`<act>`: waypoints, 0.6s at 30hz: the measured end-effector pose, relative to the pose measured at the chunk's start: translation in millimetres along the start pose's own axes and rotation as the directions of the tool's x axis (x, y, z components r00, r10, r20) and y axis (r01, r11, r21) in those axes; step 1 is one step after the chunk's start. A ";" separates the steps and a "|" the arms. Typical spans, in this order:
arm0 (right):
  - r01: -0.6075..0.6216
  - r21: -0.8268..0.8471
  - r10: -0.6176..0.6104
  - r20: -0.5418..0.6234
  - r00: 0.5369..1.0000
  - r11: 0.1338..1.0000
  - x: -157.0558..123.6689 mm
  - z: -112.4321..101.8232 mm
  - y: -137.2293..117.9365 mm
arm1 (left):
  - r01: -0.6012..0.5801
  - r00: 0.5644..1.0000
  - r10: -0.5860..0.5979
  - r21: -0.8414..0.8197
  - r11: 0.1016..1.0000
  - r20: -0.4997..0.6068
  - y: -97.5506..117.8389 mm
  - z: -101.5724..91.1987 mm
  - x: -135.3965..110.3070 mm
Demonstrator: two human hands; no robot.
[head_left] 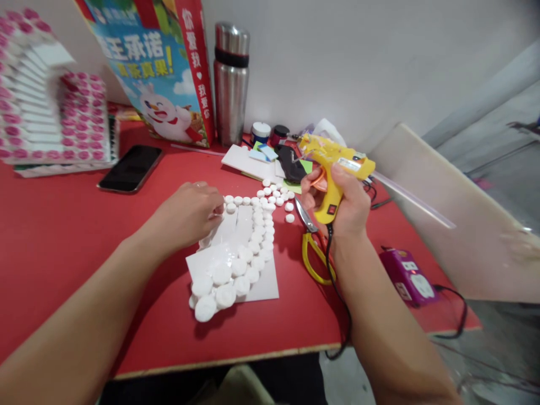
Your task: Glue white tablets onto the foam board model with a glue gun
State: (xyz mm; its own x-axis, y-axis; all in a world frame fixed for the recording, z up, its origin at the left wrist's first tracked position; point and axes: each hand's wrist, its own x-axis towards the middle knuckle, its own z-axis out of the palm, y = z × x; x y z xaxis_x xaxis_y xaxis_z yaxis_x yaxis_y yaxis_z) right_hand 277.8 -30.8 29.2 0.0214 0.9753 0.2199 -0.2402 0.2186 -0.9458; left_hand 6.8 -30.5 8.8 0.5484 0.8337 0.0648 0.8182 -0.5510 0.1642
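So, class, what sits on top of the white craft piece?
On the white craft piece, white discs run along its far edge and down its right side. The left hand covers its far left corner, so anything there is hidden.

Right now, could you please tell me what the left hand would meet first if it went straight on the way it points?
The left hand would probably first meet the nearest small white disc, just ahead of it; depth is unclear, so they may already touch.
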 end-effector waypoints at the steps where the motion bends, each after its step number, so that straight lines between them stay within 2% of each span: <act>1: 0.001 0.003 -0.001 0.000 1.000 1.000 0.1 0.2 0.1 | 0.004 1.000 -0.004 0.002 1.000 0.005 0.7 -0.8 0.2; 9: 0.018 0.026 -0.018 0.017 1.000 1.000 -0.3 0.2 2.1 | -0.012 1.000 0.012 -0.045 0.999 -0.005 -2.8 2.5 0.0; 11: 0.020 0.013 -0.020 0.027 0.999 1.000 -0.1 -0.5 1.8 | -0.026 0.999 0.022 -0.106 0.994 -0.040 -5.5 3.5 -1.4; 14: 0.034 0.009 -0.035 0.032 0.999 0.999 1.1 -2.5 1.0 | -0.001 0.988 -0.035 -0.235 0.972 -0.149 -6.7 0.1 -3.4; 16: 0.048 0.010 -0.048 0.003 0.999 0.999 2.5 -4.4 0.5 | 0.005 0.974 -0.083 -0.344 0.939 -0.213 -3.7 -6.1 -2.7; 18: 0.059 0.004 -0.059 -0.042 0.997 0.998 4.1 -6.8 0.2 | -0.021 0.973 -0.080 -0.430 0.902 -0.216 2.7 -14.3 2.2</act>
State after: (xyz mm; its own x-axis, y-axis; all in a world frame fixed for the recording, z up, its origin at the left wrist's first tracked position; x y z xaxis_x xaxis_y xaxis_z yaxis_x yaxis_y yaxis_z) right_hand 284.4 -26.6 28.3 0.0760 0.9612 0.2651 -0.2420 0.2757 -0.9303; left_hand 7.7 -29.6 23.5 0.4310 0.8634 0.2622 0.6526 -0.4989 0.5703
